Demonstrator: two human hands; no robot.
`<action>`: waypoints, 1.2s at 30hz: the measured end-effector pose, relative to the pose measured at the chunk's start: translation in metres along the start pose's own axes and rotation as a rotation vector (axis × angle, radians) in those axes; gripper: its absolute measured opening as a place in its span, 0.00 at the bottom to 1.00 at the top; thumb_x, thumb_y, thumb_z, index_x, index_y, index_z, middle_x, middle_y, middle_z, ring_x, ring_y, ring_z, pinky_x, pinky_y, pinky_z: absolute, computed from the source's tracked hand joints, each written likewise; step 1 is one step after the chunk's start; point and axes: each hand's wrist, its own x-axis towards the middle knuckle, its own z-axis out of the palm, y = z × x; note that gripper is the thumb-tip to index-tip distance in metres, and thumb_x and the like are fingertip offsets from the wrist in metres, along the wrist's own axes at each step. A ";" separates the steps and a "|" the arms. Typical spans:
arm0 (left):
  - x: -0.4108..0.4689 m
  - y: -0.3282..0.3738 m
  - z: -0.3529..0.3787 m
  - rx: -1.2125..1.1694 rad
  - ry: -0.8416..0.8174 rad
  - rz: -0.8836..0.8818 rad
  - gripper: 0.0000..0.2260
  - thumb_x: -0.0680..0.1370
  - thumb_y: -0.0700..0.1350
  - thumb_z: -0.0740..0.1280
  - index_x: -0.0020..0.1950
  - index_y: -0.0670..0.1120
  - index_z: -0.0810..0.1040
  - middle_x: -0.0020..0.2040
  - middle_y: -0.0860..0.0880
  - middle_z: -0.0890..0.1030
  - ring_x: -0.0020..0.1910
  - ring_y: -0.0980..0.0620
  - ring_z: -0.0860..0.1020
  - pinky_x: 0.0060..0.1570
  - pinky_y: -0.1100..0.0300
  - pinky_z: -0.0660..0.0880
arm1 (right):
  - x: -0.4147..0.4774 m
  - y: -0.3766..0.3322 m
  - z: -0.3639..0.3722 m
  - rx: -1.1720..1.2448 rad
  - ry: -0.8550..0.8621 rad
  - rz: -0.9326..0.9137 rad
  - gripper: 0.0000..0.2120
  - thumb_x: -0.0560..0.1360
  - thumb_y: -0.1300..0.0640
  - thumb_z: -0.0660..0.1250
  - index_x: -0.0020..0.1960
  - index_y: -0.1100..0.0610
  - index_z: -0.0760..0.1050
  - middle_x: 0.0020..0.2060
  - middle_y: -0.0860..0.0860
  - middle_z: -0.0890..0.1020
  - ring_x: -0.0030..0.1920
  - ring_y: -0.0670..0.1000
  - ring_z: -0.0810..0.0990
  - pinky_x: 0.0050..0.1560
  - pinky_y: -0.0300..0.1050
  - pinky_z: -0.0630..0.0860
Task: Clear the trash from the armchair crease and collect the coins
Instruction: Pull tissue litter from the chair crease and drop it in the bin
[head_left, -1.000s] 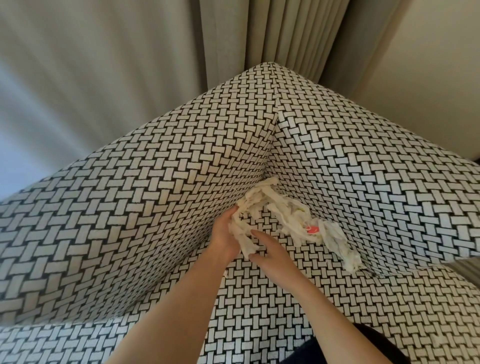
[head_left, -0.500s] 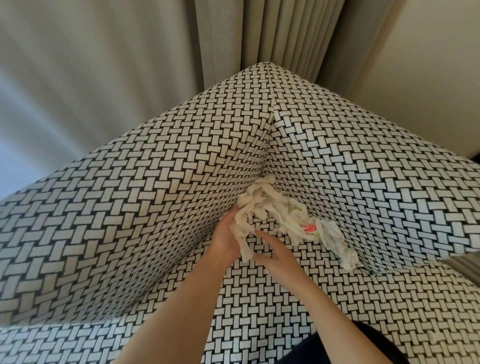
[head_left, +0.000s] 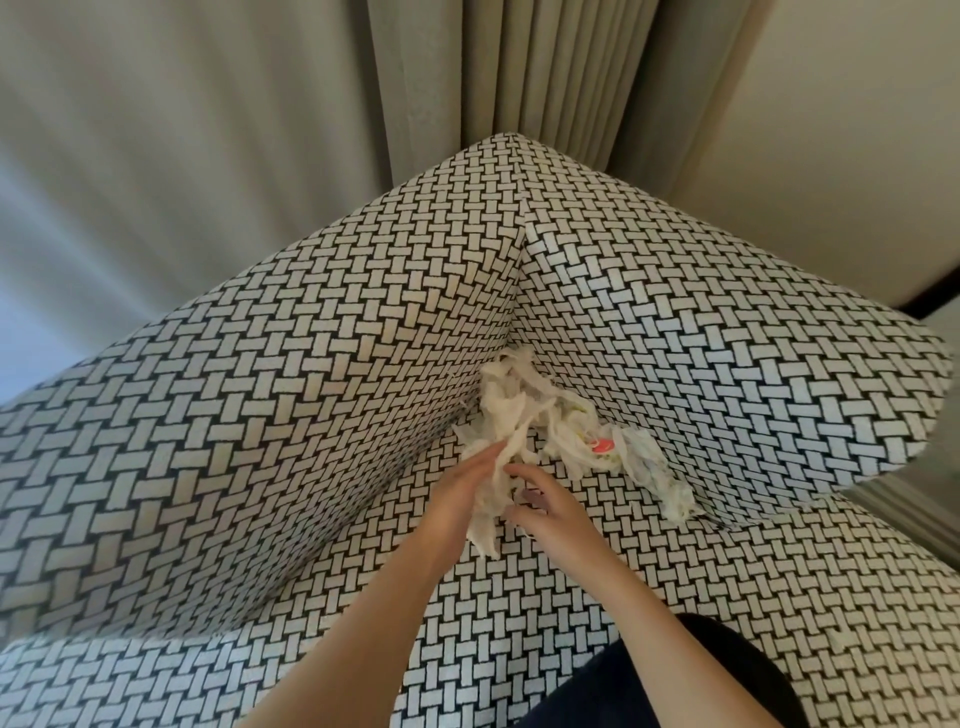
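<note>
Two hands work one wad of paper trash (head_left: 521, 410) in the crease of the armchair (head_left: 260, 415): our left hand (head_left: 457, 501) presses it with straight fingers, our right hand (head_left: 553, 514) pinches a strip. We judge a fast pull may tear the thin paper or fling hidden coins; we count zero coins.

Both hands are in the corner of the armchair (head_left: 249, 415). My left hand (head_left: 457, 501) lies against the wad of torn white tissue (head_left: 511, 410), fingers (head_left: 485, 457) stretched along it; whether they grip, I can't see. My right hand (head_left: 558, 522) pinches a strand hanging between the two hands. The wad is jammed where back, arm and seat meet and trails right along the crease, with a red-spotted scrap (head_left: 602, 445) tucked in it. A grey curtain (head_left: 519, 67) hangs behind.
</note>
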 end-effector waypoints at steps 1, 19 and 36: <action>-0.006 0.000 0.001 0.050 -0.006 0.001 0.14 0.80 0.47 0.59 0.63 0.55 0.77 0.67 0.53 0.73 0.66 0.53 0.70 0.68 0.52 0.60 | -0.003 0.000 0.001 0.015 0.001 -0.002 0.19 0.75 0.59 0.66 0.59 0.39 0.69 0.53 0.30 0.71 0.55 0.35 0.71 0.50 0.32 0.66; -0.073 -0.017 -0.013 0.699 -0.110 0.219 0.19 0.78 0.38 0.62 0.59 0.62 0.76 0.71 0.54 0.62 0.71 0.53 0.58 0.71 0.54 0.57 | -0.052 0.020 0.006 0.326 0.206 0.108 0.15 0.76 0.62 0.64 0.62 0.52 0.72 0.58 0.52 0.78 0.58 0.50 0.78 0.63 0.51 0.73; -0.103 -0.006 -0.018 0.574 0.195 0.328 0.23 0.72 0.37 0.72 0.60 0.57 0.69 0.54 0.55 0.76 0.42 0.56 0.79 0.32 0.70 0.75 | -0.099 0.008 -0.015 0.055 0.544 -0.124 0.08 0.76 0.60 0.66 0.53 0.56 0.81 0.45 0.46 0.83 0.47 0.43 0.80 0.49 0.35 0.75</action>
